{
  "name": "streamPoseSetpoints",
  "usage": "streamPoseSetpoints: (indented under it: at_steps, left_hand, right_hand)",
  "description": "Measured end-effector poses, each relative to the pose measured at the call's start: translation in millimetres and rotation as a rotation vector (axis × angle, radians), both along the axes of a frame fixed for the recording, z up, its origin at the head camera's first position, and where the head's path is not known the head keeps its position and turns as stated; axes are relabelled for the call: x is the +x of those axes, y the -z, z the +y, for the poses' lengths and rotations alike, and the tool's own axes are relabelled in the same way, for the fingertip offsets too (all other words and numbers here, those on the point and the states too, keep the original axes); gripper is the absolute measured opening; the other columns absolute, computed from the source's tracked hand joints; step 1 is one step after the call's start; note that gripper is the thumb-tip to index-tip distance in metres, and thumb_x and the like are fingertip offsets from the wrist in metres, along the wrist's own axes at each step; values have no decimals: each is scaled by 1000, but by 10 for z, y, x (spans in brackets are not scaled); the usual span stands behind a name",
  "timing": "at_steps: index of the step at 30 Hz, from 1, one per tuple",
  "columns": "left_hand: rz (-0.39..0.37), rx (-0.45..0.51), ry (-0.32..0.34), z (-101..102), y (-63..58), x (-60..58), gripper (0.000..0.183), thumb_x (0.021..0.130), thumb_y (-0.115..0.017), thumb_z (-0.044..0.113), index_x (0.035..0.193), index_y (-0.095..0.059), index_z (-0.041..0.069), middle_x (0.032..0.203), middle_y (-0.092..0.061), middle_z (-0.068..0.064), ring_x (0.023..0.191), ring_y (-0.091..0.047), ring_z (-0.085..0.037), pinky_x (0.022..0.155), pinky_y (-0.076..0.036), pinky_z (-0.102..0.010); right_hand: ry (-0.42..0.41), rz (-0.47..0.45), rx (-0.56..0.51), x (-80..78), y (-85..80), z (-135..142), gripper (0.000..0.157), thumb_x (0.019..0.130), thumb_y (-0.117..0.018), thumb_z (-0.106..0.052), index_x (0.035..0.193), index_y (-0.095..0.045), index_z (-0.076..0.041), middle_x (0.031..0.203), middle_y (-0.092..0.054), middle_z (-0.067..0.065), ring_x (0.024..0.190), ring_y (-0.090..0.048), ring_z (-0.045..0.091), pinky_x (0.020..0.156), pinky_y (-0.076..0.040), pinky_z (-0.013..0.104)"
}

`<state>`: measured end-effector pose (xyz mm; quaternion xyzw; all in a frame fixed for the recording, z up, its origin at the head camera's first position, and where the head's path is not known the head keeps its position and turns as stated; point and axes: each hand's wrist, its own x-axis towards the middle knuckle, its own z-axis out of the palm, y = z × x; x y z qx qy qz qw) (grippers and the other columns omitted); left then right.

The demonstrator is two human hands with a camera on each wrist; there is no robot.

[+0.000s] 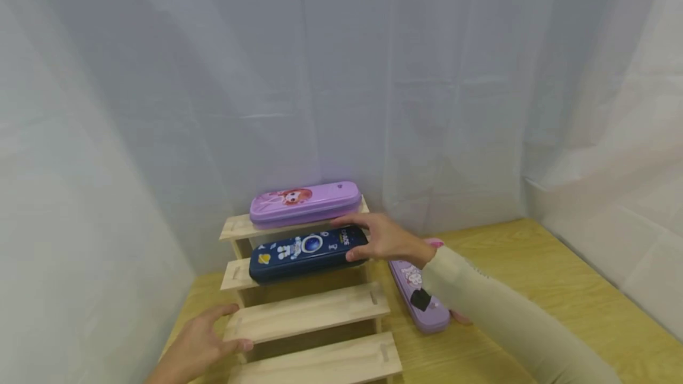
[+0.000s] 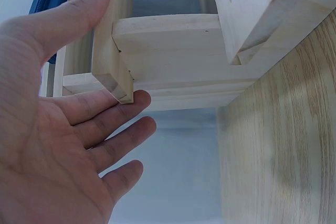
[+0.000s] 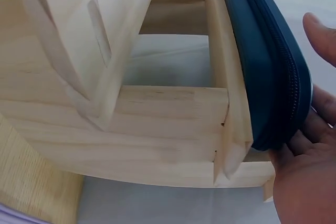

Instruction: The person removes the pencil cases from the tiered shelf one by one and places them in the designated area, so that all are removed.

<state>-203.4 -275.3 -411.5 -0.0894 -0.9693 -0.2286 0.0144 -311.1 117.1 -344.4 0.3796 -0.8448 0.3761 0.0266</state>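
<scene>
A dark blue pencil case (image 1: 306, 253) with an astronaut picture lies on the second step from the top of a wooden stepped rack (image 1: 315, 313). At its right end is my right hand (image 1: 386, 239), fingers along the back edge and thumb over the lid. In the right wrist view the fingers touch the case's end (image 3: 273, 66), while the thumb stands apart from it. My left hand (image 1: 200, 336) is at the left end of a lower step. Seen from the left wrist, its fairly straight fingers (image 2: 110, 121) touch the plank's end (image 2: 113, 72).
A light purple pencil case (image 1: 306, 203) lies on the top step. Right of the rack, another purple pencil case (image 1: 427, 310) rests on the wood-grain table (image 1: 496, 289), partly covered by my right forearm. Pale curtains (image 1: 341, 76) enclose the back and sides.
</scene>
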Motion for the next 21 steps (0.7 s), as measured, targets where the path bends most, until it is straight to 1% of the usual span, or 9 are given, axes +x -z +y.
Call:
streamPoseSetpoints:
  at_steps: [5, 11, 17, 21]
  left_hand:
    - [6, -8, -2, 1, -4, 2, 86, 71, -87, 55, 133, -61, 1, 133, -65, -26, 121, -62, -48, 99, -53, -63]
    - [-6, 0, -8, 8, -20, 13, 85, 71, -87, 54, 133, -61, 1, 133, -65, -27, 122, -61, -48, 100, -52, -62]
    - [-14, 1, -1, 3, -17, 7, 86, 72, -86, 55, 134, -60, 1, 134, -64, -27, 122, -61, -48, 100, -52, -63]
    - [-18, 3, 0, 1, -18, -1, 87, 72, -86, 56, 134, -60, 1, 135, -64, -27, 123, -60, -49, 100, -52, -63]
  right_hand:
    - [-10, 33, -17, -14, 39, -25, 70, 77, -86, -31, 141, -60, -19, 142, -64, 4, 121, -63, 20, 110, -50, 39]
    - [-10, -2, -24, -26, 77, -56, 74, 75, -87, -30, 142, -59, -19, 143, -63, 5, 122, -62, 21, 110, -48, 39]
    - [-17, -6, 24, -56, 94, -97, 79, 74, -87, -33, 145, -56, -18, 144, -61, 7, 122, -60, 21, 109, -47, 38]
    - [-24, -29, 41, -79, 103, -113, 81, 75, -87, -35, 147, -53, -19, 144, -60, 9, 121, -59, 22, 107, -48, 38]
